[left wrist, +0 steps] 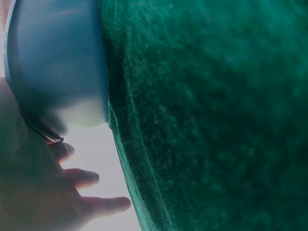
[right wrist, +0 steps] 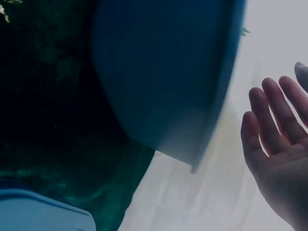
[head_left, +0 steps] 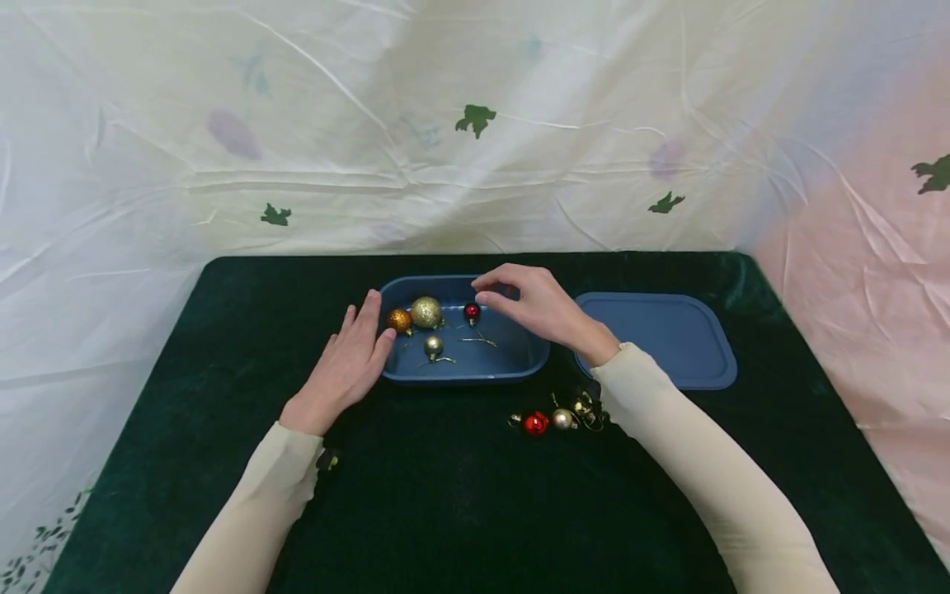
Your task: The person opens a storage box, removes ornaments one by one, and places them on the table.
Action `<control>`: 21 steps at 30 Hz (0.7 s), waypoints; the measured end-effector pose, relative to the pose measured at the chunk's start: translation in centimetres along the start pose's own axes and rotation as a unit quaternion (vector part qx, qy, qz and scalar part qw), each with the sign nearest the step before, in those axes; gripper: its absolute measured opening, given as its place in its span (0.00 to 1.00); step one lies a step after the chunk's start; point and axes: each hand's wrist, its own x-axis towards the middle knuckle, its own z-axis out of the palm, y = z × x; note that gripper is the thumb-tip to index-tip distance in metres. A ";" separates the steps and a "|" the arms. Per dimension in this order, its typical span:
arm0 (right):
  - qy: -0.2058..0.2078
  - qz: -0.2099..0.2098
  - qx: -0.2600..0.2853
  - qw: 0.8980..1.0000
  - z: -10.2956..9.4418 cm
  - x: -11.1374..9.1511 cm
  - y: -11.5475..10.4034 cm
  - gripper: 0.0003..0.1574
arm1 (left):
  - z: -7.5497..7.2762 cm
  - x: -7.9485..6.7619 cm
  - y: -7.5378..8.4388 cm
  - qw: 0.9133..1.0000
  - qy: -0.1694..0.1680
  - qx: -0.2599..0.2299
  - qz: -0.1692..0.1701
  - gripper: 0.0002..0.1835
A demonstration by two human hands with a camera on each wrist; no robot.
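A blue rectangular box (head_left: 466,379) holds a gold glitter ball ornament (head_left: 426,312), an orange one (head_left: 399,320), a small pale gold one (head_left: 434,346) and a small dark red one (head_left: 472,313). My left hand (head_left: 345,363) rests against the box's left end with straight fingers. Over the box's right side hovers my right hand (head_left: 540,307), its fingers loosely bent near the dark red ornament. In the right wrist view that hand (right wrist: 281,139) shows nothing in its grasp. Something dark red shows partly in the gap under its fingers; whether it lies in the box is unclear.
A blue lid (head_left: 660,340) lies flat to the right of the box. In front, by the right sleeve, are a bright red ornament (head_left: 535,423), a pale gold ornament (head_left: 562,419) and a cluster of gold ones (head_left: 586,407). Dark green cloth (head_left: 460,495) covers the table.
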 end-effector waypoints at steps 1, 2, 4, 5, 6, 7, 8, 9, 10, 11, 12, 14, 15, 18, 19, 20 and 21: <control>-0.004 0.005 0.000 1.000 0.2 0.2 0.2 0.20 | 0.0 0.0 0.0 1.000 0.000 0.000 0.000 0.40; -0.008 0.008 0.001 1.000 0.4 0.5 0.3 0.21 | 0.0 0.0 0.0 1.000 0.000 0.000 0.000 0.40; -0.013 0.010 0.004 1.000 0.7 0.9 0.6 0.21 | 0.0 0.0 0.0 1.000 0.000 0.001 0.000 0.39; -0.014 0.010 0.006 1.000 0.9 1.1 0.8 0.22 | 0.0 -0.1 0.0 1.000 0.001 0.001 0.000 0.39; -0.016 0.010 0.008 1.000 1.0 1.3 0.9 0.21 | -0.1 -0.1 0.0 1.000 0.000 0.002 0.000 0.39; -0.017 0.011 0.009 1.000 1.2 1.5 1.1 0.21 | -0.1 -0.1 0.0 1.000 0.001 0.002 0.001 0.39; -0.019 0.012 0.010 1.000 1.3 1.7 1.2 0.21 | -0.1 -0.1 -0.1 1.000 0.001 0.002 0.000 0.39; -0.021 0.015 0.010 1.000 1.5 1.9 1.3 0.21 | -0.1 -0.1 0.0 1.000 0.002 0.002 0.001 0.39; -0.024 0.018 0.008 1.000 1.6 2.0 1.4 0.21 | 0.0 -0.1 0.0 1.000 0.003 0.002 0.001 0.39; -0.028 0.020 0.004 0.999 1.7 2.2 1.5 0.21 | 0.0 -0.1 0.0 1.000 0.003 0.002 0.001 0.39; -0.031 0.023 0.000 0.999 1.9 2.4 1.5 0.21 | 0.0 -0.1 -0.1 1.000 0.004 0.002 0.002 0.39; -0.039 0.027 -0.011 0.999 2.2 2.6 1.7 0.20 | 0.0 -0.2 -0.1 1.000 0.005 0.002 0.002 0.39; -0.043 0.029 -0.017 0.999 2.3 2.7 1.8 0.20 | 0.0 -0.2 -0.1 1.000 0.005 0.002 0.003 0.39; -0.054 0.039 -0.030 0.997 2.6 3.0 1.9 0.20 | 0.0 -0.1 0.0 1.000 0.005 0.003 0.002 0.39; -0.057 0.045 -0.033 0.997 2.7 3.0 1.9 0.21 | 0.0 -0.1 0.0 1.000 0.005 0.003 0.002 0.39; -0.062 0.052 -0.035 0.996 2.8 3.1 1.9 0.21 | 0.0 -0.1 0.0 1.000 0.004 0.003 0.000 0.39; -0.067 0.058 -0.036 0.995 2.8 3.1 1.9 0.21 | 0.0 -0.1 0.1 1.000 0.005 0.003 -0.001 0.39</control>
